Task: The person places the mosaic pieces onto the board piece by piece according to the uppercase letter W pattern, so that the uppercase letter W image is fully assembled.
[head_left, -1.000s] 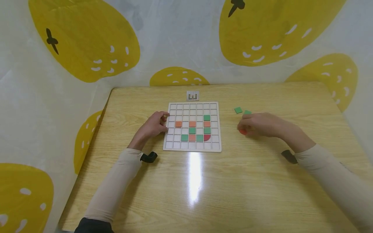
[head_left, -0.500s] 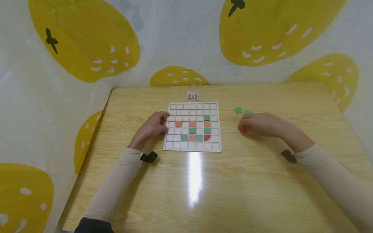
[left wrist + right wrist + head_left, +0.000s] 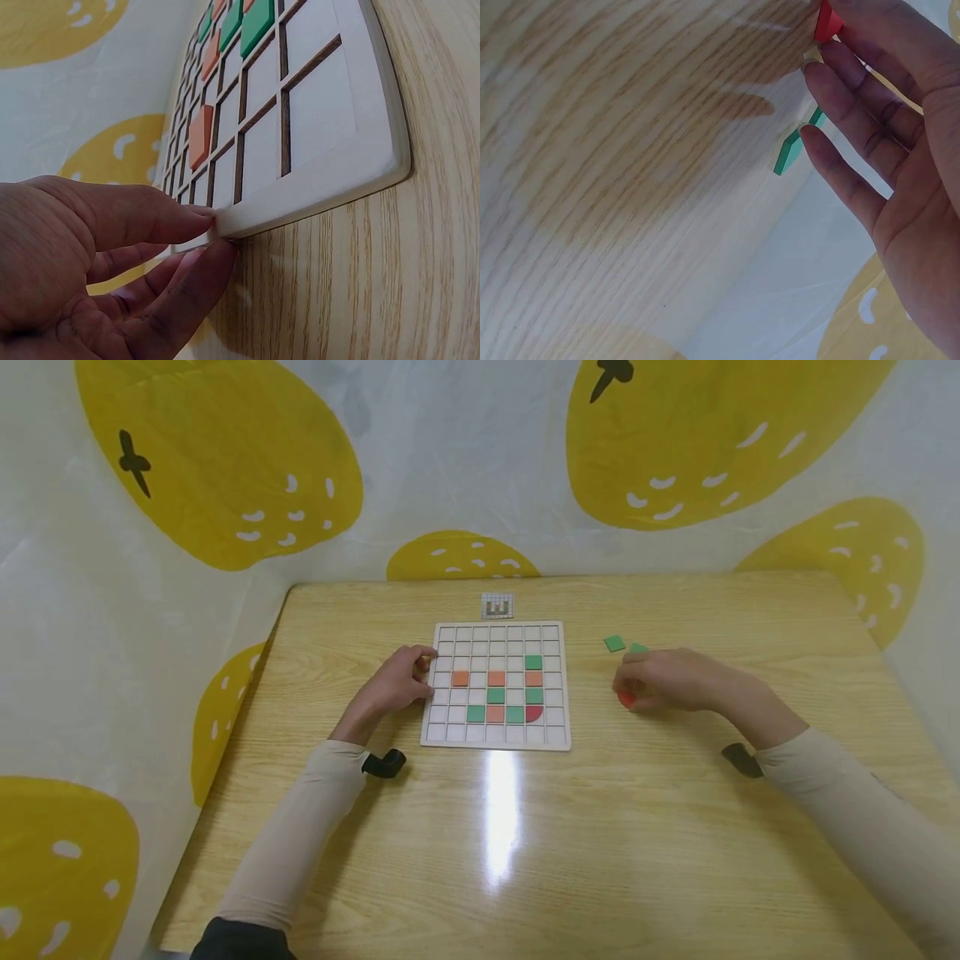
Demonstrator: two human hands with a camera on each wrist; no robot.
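My left hand (image 3: 393,681) pinches the left edge of a white grid board (image 3: 442,742), and in the left wrist view the thumb and a fingertip meet at its rim. Orange tiles (image 3: 461,678), green tiles (image 3: 476,714) and one red tile with a rounded corner (image 3: 533,714) sit in the board's squares. To the right of the board, my right hand (image 3: 667,681) holds a red tile (image 3: 827,21) between thumb and fingers, low over the table. The fingers hide much of that tile. Its other fingers extend loosely in the right wrist view.
Two green tiles, one a loose green tile (image 3: 614,643), lie near the right hand. A small pattern card (image 3: 497,606) lies just behind the board. The wooden table (image 3: 637,843) ends at a back wall covered by a sheet with yellow shapes (image 3: 461,556).
The head view has shifted very slightly. Both hands keep their places, with the red tile still in the right fingers and the board unmoved.
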